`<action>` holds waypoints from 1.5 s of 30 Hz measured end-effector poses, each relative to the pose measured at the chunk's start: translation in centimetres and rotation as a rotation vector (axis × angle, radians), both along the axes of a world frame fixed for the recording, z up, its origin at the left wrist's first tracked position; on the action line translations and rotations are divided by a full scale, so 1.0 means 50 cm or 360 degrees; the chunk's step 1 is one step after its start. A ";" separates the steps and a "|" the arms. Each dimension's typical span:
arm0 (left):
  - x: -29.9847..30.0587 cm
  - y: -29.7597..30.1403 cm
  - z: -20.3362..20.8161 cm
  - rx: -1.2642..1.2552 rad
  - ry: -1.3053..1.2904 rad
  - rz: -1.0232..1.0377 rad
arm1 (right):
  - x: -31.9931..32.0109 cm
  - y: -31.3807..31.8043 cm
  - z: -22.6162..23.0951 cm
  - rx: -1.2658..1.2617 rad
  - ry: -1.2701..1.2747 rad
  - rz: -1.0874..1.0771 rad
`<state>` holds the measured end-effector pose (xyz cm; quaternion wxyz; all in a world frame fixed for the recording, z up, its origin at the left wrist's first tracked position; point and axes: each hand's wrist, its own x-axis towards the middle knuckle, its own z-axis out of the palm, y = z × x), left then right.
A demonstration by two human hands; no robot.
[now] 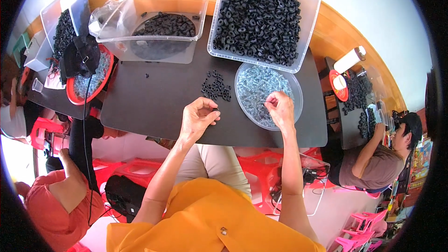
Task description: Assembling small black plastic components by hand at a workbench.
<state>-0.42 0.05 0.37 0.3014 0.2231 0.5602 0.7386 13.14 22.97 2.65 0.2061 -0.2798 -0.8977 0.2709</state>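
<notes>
A: Where do we find the small black part (215,109)?

B: At the fingertips of the left hand (198,117), over the near side of the dark table (154,102). We see thumb and fingers pinched on it.

A: And the right hand (282,108)?

B: It is over the springs (261,86) in the round tub (300,95), thumb and fingertips drawn together. We cannot tell whether a spring sits between them. The two hands are well apart.

A: What do we have just beyond them?

B: A loose cluster of black parts (216,85) lies on the tabletop, left of the tub. Behind the tub, we see a large clear bin (309,23) heaped with more such parts.

A: And farther out?

B: To its left, a second clear bin (201,18) also holds black parts, with a plastic bag (112,16) at its left end. Farther left, we see a red tray (71,92) of springs. On our right, a person in a brown top (373,161) sits at another table.
</notes>
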 end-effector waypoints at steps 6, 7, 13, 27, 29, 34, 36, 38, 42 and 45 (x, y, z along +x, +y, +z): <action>0.013 0.014 0.005 0.0042 -0.0062 -0.0048 | -0.002 0.007 -0.003 -0.0184 0.0280 -0.0066; 0.014 0.016 0.004 0.0079 -0.0073 -0.0057 | -0.001 0.007 -0.001 -0.0322 0.0387 -0.0031; 0.020 0.026 -0.010 0.0169 -0.0141 -0.0110 | 0.005 -0.060 0.049 -0.1085 0.0624 0.0225; 0.022 0.023 -0.027 0.0191 -0.0111 -0.0109 | -0.024 -0.026 0.008 -0.0884 0.0653 -0.0036; 0.023 0.021 -0.022 0.0186 -0.0123 -0.0114 | -0.024 -0.027 0.011 -0.0965 0.0672 -0.0032; 0.023 0.018 -0.020 0.0192 -0.0146 -0.0121 | -0.015 -0.028 0.022 -0.1432 0.0763 0.0011; 0.022 0.017 -0.018 0.0189 -0.0127 -0.0129 | -0.015 -0.025 0.024 -0.1392 0.0716 -0.0009; 0.024 0.018 -0.013 0.0178 -0.0119 -0.0129 | -0.016 -0.015 0.005 -0.0858 0.0576 -0.0053; 0.023 0.018 -0.017 0.0191 -0.0123 -0.0129 | -0.011 -0.020 0.013 -0.0769 0.0659 -0.0114; 0.030 0.029 0.021 0.0246 -0.0236 -0.0080 | -0.006 -0.018 0.014 -0.0955 0.0833 0.0047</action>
